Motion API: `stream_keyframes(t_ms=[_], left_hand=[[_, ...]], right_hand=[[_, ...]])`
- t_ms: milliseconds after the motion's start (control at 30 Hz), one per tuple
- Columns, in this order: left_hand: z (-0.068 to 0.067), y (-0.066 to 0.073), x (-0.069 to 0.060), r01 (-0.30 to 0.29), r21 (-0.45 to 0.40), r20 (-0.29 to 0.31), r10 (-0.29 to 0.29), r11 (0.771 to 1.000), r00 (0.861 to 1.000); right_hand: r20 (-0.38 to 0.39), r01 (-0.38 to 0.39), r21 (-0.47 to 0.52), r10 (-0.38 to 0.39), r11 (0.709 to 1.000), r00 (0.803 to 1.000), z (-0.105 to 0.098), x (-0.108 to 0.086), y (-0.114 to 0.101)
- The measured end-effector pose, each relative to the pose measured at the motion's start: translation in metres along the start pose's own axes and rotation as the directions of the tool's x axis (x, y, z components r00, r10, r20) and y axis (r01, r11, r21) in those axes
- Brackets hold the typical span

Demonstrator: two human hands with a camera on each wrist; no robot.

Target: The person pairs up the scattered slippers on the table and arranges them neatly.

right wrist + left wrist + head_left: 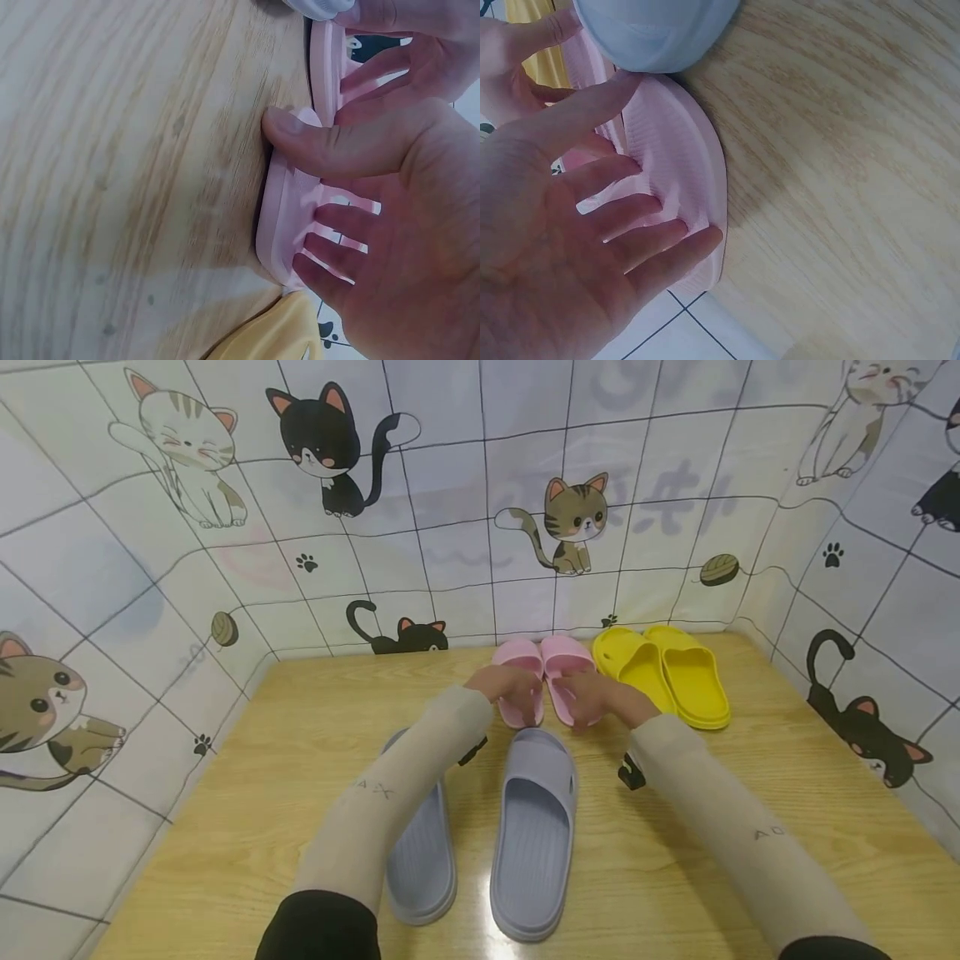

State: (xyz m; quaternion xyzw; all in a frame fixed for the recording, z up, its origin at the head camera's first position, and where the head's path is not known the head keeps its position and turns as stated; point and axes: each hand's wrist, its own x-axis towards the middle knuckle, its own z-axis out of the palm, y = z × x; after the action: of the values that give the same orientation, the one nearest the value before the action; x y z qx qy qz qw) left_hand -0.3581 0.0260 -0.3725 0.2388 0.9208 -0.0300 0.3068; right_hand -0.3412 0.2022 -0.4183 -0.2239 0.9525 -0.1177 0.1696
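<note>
A pair of small pink slippers stands side by side near the back wall, the left pink slipper (517, 653) next to the right pink slipper (567, 653). My left hand (577, 202) lies over the left one with its fingers extended, the fingertips touching its footbed. Over the other slipper is my right hand (390, 195), its thumb by the slipper's heel and its fingers reaching onto the footbed. Closer to me is a larger grey slipper (531, 860), its toe next to the left pink slipper's heel. Its grey mate (422, 860) is partly hidden by my left forearm.
A pair of yellow slippers (697, 685) stands at the back right, close to the pink pair. All the slippers are on a wood-grain table (315, 735). White tile-patterned walls (450, 552) with cartoon cats border its back and sides.
</note>
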Motion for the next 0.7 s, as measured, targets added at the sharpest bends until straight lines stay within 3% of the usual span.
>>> stream_keyframes(t_ms=[100,233,333,467,600,700], left_hand=[[0.002,-0.017,0.0,-0.092,-0.053,-0.037,0.09,0.994,0.995],[0.006,-0.017,0.009,-0.078,-0.035,-0.087,0.075,0.996,0.993],[0.008,-0.018,0.008,-0.123,-0.006,-0.141,0.121,0.992,0.983],[0.004,-0.023,0.001,-0.166,-0.019,-0.222,0.157,0.986,0.962],[-0.001,-0.032,-0.014,-0.217,-0.044,-0.26,0.199,0.975,0.945],[-0.001,-0.038,-0.031,-0.277,-0.035,-0.288,0.255,0.96,0.923]], right_hand=[[-0.006,0.019,0.009,-0.019,1.0,1.0,-0.001,-0.004,-0.001],[-0.025,0.065,-0.051,-0.066,0.997,0.998,-0.001,-0.008,-0.006],[-0.031,0.079,-0.114,-0.083,0.99,0.996,0.0,-0.011,-0.01],[-0.02,0.068,-0.13,-0.071,0.989,0.997,-0.003,-0.019,-0.017],[-0.04,0.081,-0.047,-0.083,0.996,0.996,-0.01,-0.034,-0.026],[-0.085,0.133,0.023,-0.131,0.991,0.988,-0.013,-0.047,-0.034]])
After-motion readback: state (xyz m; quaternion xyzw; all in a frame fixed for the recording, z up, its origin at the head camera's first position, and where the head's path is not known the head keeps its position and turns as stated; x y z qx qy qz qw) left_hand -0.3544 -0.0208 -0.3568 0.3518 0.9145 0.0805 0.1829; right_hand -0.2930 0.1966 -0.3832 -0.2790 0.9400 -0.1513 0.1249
